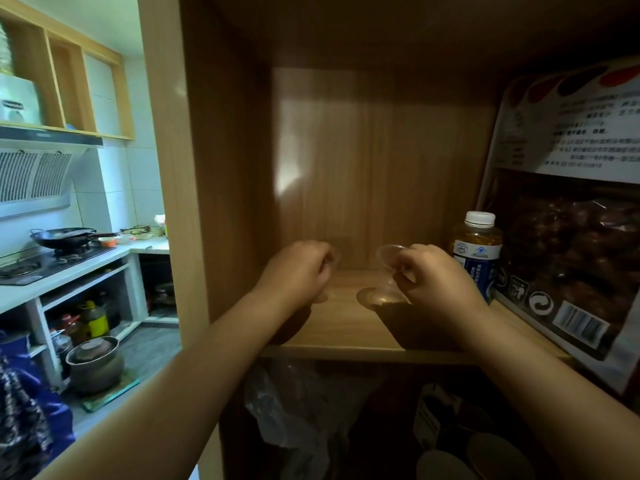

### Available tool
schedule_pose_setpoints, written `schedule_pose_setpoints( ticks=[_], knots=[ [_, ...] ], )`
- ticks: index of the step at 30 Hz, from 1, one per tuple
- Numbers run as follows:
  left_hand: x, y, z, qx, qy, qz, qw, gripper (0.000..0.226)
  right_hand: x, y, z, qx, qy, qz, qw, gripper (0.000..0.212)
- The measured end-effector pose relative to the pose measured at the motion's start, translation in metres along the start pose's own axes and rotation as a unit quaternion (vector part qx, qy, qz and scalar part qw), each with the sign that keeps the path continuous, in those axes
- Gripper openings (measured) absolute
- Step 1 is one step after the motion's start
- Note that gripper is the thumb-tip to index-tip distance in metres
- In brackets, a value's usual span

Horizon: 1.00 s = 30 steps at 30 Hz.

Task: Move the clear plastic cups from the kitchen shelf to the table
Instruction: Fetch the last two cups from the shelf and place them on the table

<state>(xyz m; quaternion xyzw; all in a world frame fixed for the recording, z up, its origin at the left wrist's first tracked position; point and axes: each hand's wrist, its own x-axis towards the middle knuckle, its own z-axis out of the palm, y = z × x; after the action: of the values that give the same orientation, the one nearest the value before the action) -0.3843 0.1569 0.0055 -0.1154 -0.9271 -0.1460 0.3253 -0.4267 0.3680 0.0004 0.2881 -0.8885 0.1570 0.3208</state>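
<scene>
Two hands reach into the wooden shelf (346,327). The right hand (436,278) pinches a clear plastic cup (389,258), empty and tilted, just above the board. The left hand (298,268) is curled; whether it grips a cup I cannot tell. Beside them stands a capped bottle (478,251) of yellow contents.

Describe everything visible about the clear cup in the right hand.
The clear cup is small, thin, see-through plastic, so the wooden shelf shows through it. It is tilted, its round rim facing up and toward the camera. The right hand pinches it at the rim's right side, fingers covering part of the wall. It sits raised above a second clear cup resting on the shelf board; whether the two touch is unclear. It looks empty.
</scene>
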Motion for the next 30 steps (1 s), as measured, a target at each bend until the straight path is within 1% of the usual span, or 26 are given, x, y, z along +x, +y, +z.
schedule_pose_setpoints(
  ticks=[5, 9, 11, 13, 15, 18, 21, 23, 26, 30],
  knots=[
    [-0.028, 0.011, -0.023, -0.018, 0.012, 0.027, 0.999, 0.013, -0.026, -0.025, -0.023, 0.029, 0.006, -0.017, 0.999, 0.013],
    [-0.061, 0.016, -0.047, -0.026, 0.025, 0.043, 0.998, 0.009, -0.048, -0.055, -0.039, 0.051, 0.019, -0.053, 0.997, 0.014],
    [-0.08, 0.017, -0.062, -0.026, 0.042, 0.055, 0.997, 0.007, -0.057, -0.073, -0.044, 0.06, 0.019, -0.065, 0.996, 0.015],
    [-0.1, 0.014, -0.079, -0.018, 0.043, 0.056, 0.997, 0.007, -0.064, -0.093, -0.047, 0.068, 0.016, -0.081, 0.994, 0.015],
    [-0.12, 0.01, -0.097, -0.008, 0.047, 0.041, 0.998, 0.009, -0.071, -0.118, -0.049, 0.082, 0.027, -0.096, 0.992, 0.009],
    [-0.153, -0.001, -0.125, -0.004, 0.079, 0.013, 0.997, 0.007, -0.078, -0.161, -0.048, 0.107, 0.047, -0.113, 0.987, 0.003],
    [-0.187, -0.021, -0.157, 0.026, 0.086, -0.014, 0.996, 0.011, -0.078, -0.207, -0.039, 0.146, 0.019, -0.123, 0.982, 0.007],
    [-0.211, -0.038, -0.179, 0.048, 0.085, -0.041, 0.994, 0.011, -0.077, -0.242, -0.03, 0.174, 0.003, -0.132, 0.976, 0.002],
    [-0.253, -0.068, -0.212, 0.063, 0.083, -0.086, 0.991, 0.007, -0.077, -0.302, -0.015, 0.22, 0.012, -0.153, 0.963, 0.005],
    [-0.326, -0.106, -0.262, 0.095, 0.081, -0.148, 0.981, 0.007, -0.083, -0.39, 0.011, 0.271, -0.022, -0.204, 0.94, 0.004]
  ],
)
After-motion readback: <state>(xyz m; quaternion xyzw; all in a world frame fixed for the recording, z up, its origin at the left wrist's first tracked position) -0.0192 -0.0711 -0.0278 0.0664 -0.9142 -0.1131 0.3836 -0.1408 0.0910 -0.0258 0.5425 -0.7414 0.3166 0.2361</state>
